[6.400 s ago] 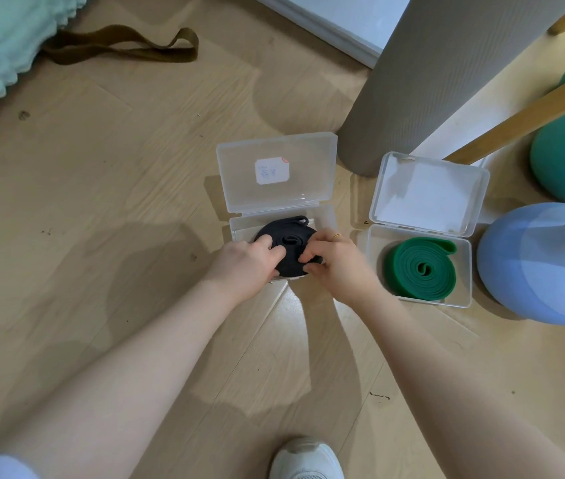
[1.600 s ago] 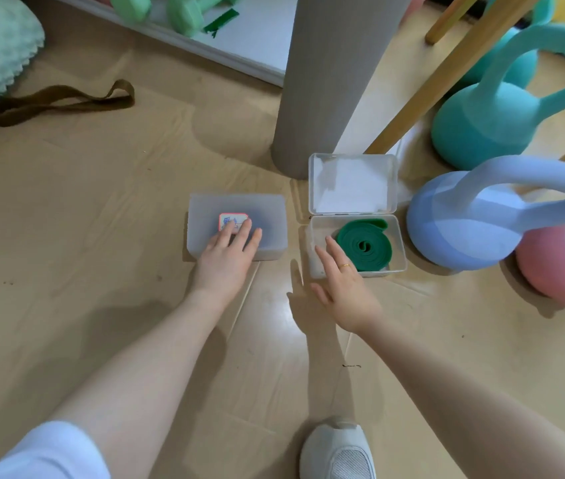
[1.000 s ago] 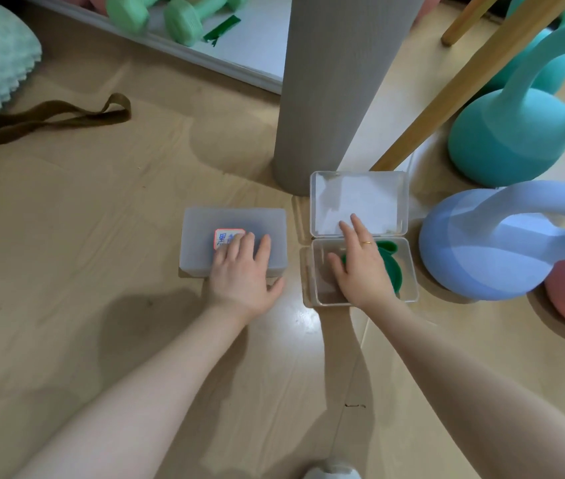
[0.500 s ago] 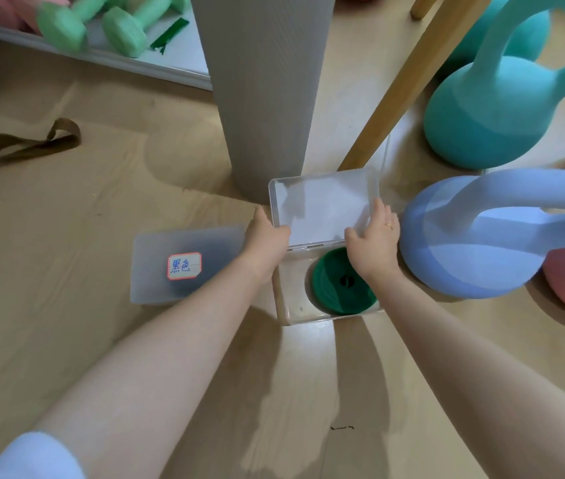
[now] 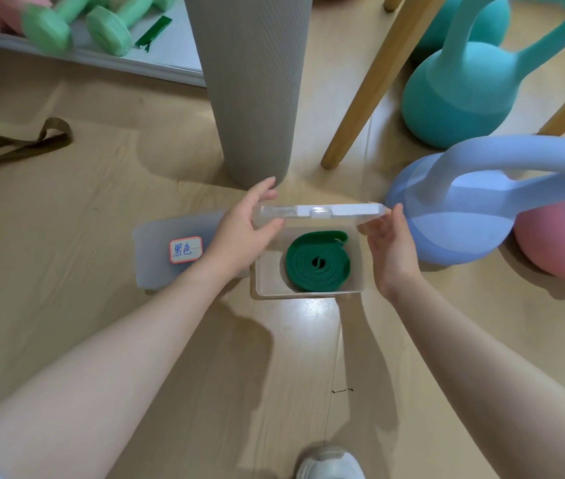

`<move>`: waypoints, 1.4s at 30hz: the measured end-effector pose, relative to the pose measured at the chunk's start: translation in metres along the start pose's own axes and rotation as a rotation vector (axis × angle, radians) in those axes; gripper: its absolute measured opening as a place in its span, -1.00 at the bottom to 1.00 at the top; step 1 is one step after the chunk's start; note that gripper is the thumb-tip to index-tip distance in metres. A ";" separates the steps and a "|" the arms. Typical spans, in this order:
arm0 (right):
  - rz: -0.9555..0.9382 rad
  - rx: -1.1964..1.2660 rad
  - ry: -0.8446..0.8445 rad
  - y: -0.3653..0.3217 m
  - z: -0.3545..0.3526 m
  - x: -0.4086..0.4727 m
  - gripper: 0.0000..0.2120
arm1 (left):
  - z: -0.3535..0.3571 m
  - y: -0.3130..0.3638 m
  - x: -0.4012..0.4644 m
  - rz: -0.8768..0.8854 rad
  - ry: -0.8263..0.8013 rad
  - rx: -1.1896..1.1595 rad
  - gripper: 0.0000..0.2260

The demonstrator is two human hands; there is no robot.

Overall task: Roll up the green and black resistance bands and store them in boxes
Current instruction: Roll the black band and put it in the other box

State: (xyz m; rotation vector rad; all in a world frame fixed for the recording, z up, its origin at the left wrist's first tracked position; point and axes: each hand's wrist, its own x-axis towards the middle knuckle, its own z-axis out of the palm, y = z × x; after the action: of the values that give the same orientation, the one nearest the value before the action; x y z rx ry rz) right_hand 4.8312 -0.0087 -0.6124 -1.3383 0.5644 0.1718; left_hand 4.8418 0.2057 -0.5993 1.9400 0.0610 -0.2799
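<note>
The rolled green band lies inside a clear plastic box on the wooden floor. The box's lid stands half raised, seen edge-on above the band. My left hand grips the lid's left end and my right hand holds its right end. To the left sits a second, closed frosted box with a red-edged label; the black band inside is hidden.
A grey rolled mat stands just behind the boxes. A wooden leg slants at the right. Blue, teal and pink kettlebells crowd the right side. A brown strap lies far left, green dumbbells behind.
The black band's box was closed earlier. Both hands moved to the green band's box, and its lid has swung from lying flat open to half raised over the band.
</note>
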 end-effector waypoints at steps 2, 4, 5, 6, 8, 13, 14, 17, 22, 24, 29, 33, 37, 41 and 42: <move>-0.170 -0.247 -0.028 0.002 -0.003 -0.014 -0.66 | -0.001 0.001 -0.016 0.148 -0.056 0.192 -0.52; -0.463 -0.643 -0.100 0.010 -0.010 -0.029 -0.69 | 0.005 -0.003 -0.030 0.265 -0.150 0.428 -0.55; -0.632 -0.890 -0.121 0.017 -0.014 -0.033 -0.66 | 0.009 -0.008 -0.035 0.288 -0.217 0.585 -0.54; -0.793 -1.131 -0.142 0.026 -0.018 -0.034 -0.63 | 0.015 -0.014 -0.039 0.287 -0.283 0.758 -0.50; -1.028 -1.468 -0.170 0.048 -0.025 -0.035 -0.59 | 0.023 -0.027 -0.044 0.265 -0.340 1.032 -0.41; -1.216 -1.677 -0.140 0.082 -0.019 -0.031 -0.40 | 0.035 -0.045 -0.044 0.260 -0.296 1.234 -0.38; -1.249 -1.686 -0.129 0.087 -0.017 -0.029 -0.43 | 0.037 -0.047 -0.043 0.264 -0.300 1.247 -0.40; -1.292 -1.733 -0.089 0.096 -0.010 -0.022 -0.50 | 0.042 -0.057 -0.043 0.354 -0.201 1.294 -0.42; -1.378 -1.813 -0.034 0.096 -0.009 -0.020 -0.68 | 0.049 -0.069 -0.044 0.478 -0.114 1.299 -0.58; -1.375 -1.842 -0.042 0.096 -0.009 -0.023 -0.68 | 0.049 -0.072 -0.045 0.479 -0.115 1.320 -0.57; -1.224 -1.842 -0.054 0.103 -0.009 -0.027 -0.64 | 0.050 -0.074 -0.048 0.485 -0.124 1.297 -0.57; -1.065 -1.877 -0.074 0.116 -0.011 -0.030 -0.44 | 0.058 -0.082 -0.052 0.446 -0.068 1.246 -0.56; -0.965 -1.830 -0.086 0.121 -0.009 -0.029 -0.29 | 0.057 -0.089 -0.056 0.382 -0.079 1.227 -0.50; -0.907 -1.773 -0.128 0.114 -0.008 -0.031 -0.34 | 0.062 -0.088 -0.052 0.400 -0.036 1.218 -0.52; -0.877 -1.765 -0.145 0.108 -0.007 -0.030 -0.35 | 0.061 -0.082 -0.050 0.379 -0.032 1.213 -0.49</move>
State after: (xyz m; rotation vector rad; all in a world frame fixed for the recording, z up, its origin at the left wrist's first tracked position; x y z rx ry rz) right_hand 4.7572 0.0170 -0.6930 -3.0871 -0.5935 -0.0091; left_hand 4.7692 0.1851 -0.6845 3.0702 -0.6280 -0.0749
